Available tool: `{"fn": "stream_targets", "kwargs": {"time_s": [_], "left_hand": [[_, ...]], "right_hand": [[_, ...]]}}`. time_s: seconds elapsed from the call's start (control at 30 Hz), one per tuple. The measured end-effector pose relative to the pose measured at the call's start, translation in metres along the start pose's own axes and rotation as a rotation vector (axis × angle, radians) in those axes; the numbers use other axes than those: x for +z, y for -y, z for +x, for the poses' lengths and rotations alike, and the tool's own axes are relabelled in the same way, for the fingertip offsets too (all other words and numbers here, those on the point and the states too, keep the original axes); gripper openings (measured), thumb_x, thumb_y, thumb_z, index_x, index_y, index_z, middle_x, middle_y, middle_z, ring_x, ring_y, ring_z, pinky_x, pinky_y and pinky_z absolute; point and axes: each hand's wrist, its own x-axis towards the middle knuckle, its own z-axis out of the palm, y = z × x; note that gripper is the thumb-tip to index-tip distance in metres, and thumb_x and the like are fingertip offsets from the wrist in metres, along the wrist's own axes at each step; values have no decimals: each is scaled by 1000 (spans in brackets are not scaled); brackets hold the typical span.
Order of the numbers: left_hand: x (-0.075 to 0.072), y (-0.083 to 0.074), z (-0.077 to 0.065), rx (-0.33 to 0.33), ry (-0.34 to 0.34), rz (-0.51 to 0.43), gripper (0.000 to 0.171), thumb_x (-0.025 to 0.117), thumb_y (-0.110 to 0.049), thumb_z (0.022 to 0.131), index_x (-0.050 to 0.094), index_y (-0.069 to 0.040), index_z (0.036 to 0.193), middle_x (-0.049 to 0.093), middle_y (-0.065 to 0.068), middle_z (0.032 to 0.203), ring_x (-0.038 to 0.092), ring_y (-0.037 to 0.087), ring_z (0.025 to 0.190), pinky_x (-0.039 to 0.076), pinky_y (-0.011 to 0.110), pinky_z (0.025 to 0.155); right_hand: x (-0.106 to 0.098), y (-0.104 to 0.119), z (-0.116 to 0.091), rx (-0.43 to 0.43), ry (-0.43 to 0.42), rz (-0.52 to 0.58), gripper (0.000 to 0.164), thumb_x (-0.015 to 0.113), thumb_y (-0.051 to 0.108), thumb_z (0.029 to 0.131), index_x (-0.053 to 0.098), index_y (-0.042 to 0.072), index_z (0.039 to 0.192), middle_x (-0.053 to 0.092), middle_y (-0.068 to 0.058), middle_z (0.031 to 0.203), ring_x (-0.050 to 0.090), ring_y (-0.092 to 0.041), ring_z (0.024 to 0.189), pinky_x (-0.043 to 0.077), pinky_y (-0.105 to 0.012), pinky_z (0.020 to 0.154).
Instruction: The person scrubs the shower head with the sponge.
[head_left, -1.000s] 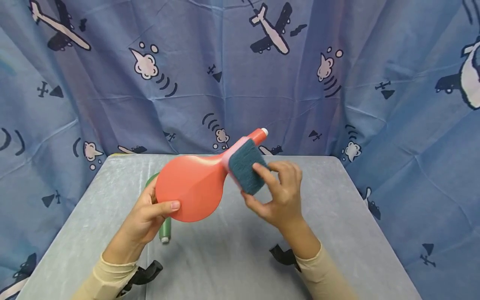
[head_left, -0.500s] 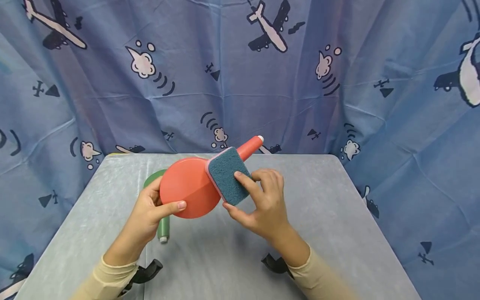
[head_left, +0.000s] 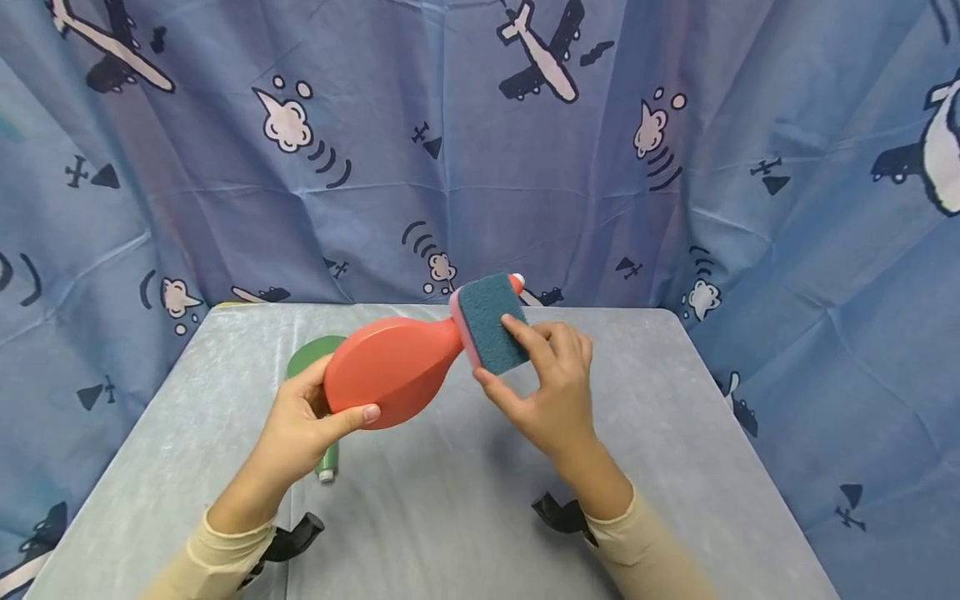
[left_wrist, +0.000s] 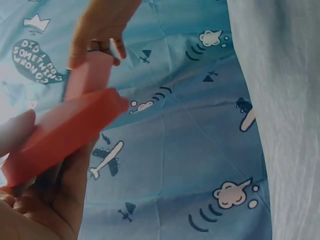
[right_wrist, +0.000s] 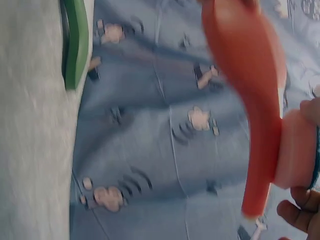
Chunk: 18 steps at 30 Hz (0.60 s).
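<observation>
My left hand (head_left: 296, 429) grips a red plastic paddle (head_left: 390, 371) by its round blade, thumb on the near face, and holds it up over the table. The paddle's handle, tipped in white, points to the upper right. My right hand (head_left: 551, 387) pinches a scouring sponge (head_left: 492, 323), pink with a dark teal scrub side, between thumb and fingers. In the right wrist view the sponge's pink side (right_wrist: 296, 150) lies against the paddle's handle (right_wrist: 262, 155). A green paddle (head_left: 315, 354) lies on the table behind my left hand, partly hidden by it.
The grey table (head_left: 450, 517) spreads beneath both hands. A blue curtain (head_left: 375, 108) printed with airplanes hangs behind it and along both sides. Black straps with curved pieces (head_left: 292, 540) sit at both wrists.
The sponge first slid down the red paddle toward the blade, then back up along the handle. The red paddle has turned, showing its blade more edge-on. The green paddle stays put.
</observation>
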Motion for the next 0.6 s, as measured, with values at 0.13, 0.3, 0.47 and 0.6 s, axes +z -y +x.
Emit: {"fn": "stream_targets", "kwargs": {"time_s": [0.13, 0.3, 0.47, 0.6], "left_hand": [[1, 0, 1, 28, -31, 100, 57, 80, 8, 81, 61, -1, 134, 73, -3, 116, 73, 16, 93, 62, 29, 77], [1, 0, 0, 49, -74, 164, 54, 83, 6, 80, 66, -5, 131, 74, -5, 111, 72, 14, 89, 61, 25, 74], [0, -1, 0, 103, -99, 199, 53, 84, 6, 78, 68, -4, 127, 74, -6, 109, 71, 13, 90, 59, 23, 77], [1, 1, 0, 179, -120, 228, 53, 84, 11, 75, 70, -1, 124, 74, -8, 106, 71, 9, 92, 58, 20, 82]], "right_hand": [[7, 13, -5, -94, 26, 86, 61, 73, 58, 88, 69, 13, 129, 57, -11, 94, 53, -25, 89, 37, -51, 90], [4, 5, -2, -54, 17, 29, 59, 73, 56, 89, 69, 14, 131, 58, -13, 97, 53, -28, 90, 37, -52, 88], [-5, -15, 4, 128, 40, -74, 61, 82, 43, 83, 67, 16, 135, 60, -13, 104, 54, -30, 99, 35, -52, 92], [-8, -15, 5, 179, 77, -51, 61, 85, 37, 80, 67, 16, 135, 59, -11, 105, 54, -27, 102, 34, -51, 95]]}}
